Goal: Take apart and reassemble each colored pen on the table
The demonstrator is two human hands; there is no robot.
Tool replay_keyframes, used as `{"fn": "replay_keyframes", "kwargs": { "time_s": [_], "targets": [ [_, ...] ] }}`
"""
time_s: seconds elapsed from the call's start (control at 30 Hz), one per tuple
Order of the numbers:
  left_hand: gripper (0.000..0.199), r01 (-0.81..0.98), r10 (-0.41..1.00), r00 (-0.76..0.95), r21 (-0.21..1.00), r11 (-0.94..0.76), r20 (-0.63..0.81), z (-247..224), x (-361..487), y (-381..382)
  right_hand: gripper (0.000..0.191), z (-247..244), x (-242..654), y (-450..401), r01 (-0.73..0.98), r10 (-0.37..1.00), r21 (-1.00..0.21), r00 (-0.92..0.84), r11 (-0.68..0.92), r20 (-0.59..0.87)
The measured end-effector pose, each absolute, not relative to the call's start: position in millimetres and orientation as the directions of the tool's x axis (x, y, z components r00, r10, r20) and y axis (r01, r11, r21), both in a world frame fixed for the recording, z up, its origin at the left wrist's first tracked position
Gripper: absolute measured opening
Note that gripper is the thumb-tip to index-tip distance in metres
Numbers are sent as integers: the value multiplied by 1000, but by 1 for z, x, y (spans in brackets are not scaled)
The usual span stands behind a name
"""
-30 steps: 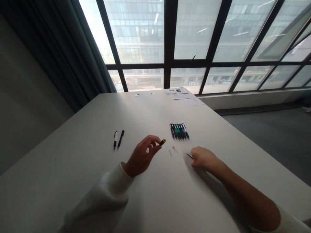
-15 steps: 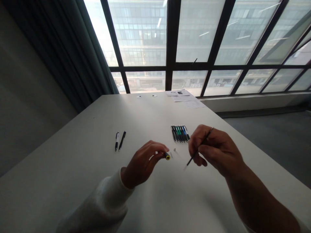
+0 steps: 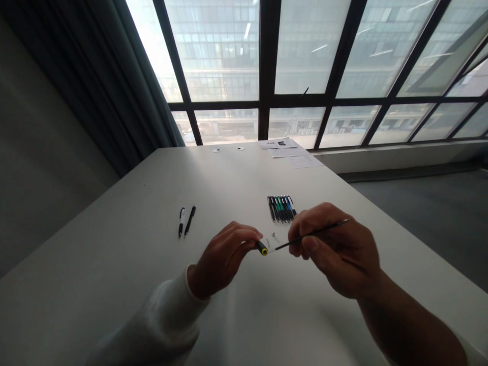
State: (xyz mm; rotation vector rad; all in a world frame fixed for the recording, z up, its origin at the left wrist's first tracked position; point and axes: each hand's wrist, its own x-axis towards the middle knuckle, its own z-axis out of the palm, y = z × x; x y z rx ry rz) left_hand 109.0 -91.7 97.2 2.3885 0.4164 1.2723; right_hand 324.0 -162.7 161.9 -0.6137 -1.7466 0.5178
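My left hand (image 3: 229,256) pinches a dark pen barrel (image 3: 261,246), whose open end with a yellow ring faces me. Between the thumb and fingers of my right hand (image 3: 335,246) is a thin dark refill (image 3: 290,242). The refill's pale tip points left, close to the yellow ring; whether they touch I cannot tell. On the table just behind lie a small spring (image 3: 268,243) and a small pen tip piece (image 3: 273,235). A row of several pens (image 3: 280,209) lies beyond my right hand.
A white pen (image 3: 181,222) and a black pen (image 3: 189,221) lie left of centre on the white table (image 3: 114,254). Paper sheets (image 3: 284,148) and two small white discs sit at the far edge, before the windows.
My right hand has turned the refill from steep to nearly level and brought its tip left, beside the barrel. My left hand still holds the barrel, now tilted slightly more downward.
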Motion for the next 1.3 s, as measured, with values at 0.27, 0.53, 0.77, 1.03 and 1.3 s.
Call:
{"fn": "replay_keyframes", "kwargs": {
  "time_s": [0.27, 0.53, 0.77, 1.03, 1.3],
  "targets": [
    [17, 127, 454, 538, 463, -877, 710, 100, 110, -92, 19, 162, 325, -164, 337, 683, -599, -259, 726, 683],
    [7, 187, 599, 537, 608, -771, 594, 94, 111, -94, 17, 164, 325, -151, 479, 772, -605, -401, 636, 493],
    [7, 231, 671, 539, 677, -699, 509, 92, 112, -94, 8, 163, 331, -144, 427, 808, -689, -376, 585, 453],
    [9, 295, 675, 559, 645, -705, 482, 95, 113, -95, 6, 161, 329, -140, 487, 819, -658, -346, 574, 459],
    [10, 341, 710, 547, 657, -672, 443, 94, 113, -93, 11, 158, 333, -134, 462, 883, -762, -344, 454, 318]
  ]
}}
